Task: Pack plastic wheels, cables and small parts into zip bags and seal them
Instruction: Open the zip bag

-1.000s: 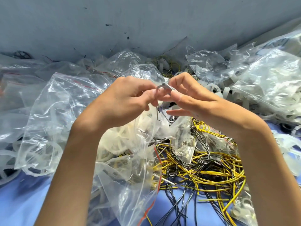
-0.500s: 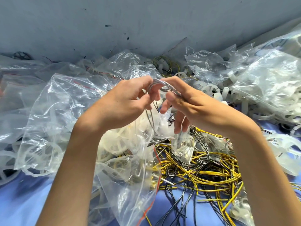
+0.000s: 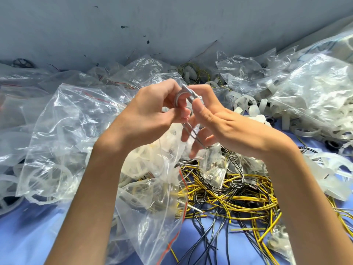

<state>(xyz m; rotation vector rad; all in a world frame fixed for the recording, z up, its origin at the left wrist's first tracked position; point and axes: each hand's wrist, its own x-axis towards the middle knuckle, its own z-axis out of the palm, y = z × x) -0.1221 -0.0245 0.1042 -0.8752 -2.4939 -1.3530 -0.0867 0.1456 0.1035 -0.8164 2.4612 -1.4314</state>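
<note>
Grey cable (image 3: pixel 179 95): thin, looped at top w/ two strands hanging down, pinched betw. left hand (image 3: pixel 150 115) and right hand (image 3: pixel 219 125). Zip bags (image 3: pixel 76 134): clear, crumpled, red seal strip, piled left, centre and right. Plastic wheels (image 3: pixel 244 103): white translucent, spoked, loose at right, others inside bags; yellow/black cables (image 3: pixel 238 199): tangled heap, lower centre-right.

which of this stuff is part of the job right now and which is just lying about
In hand: thin grey cable, looped and pinched between left hand and right hand; clear zip bag with red strip lying below them.
Lying about: tangle of yellow and black wires; loose white plastic wheels; filled clear bags at right; dark wheel by the wall.
</note>
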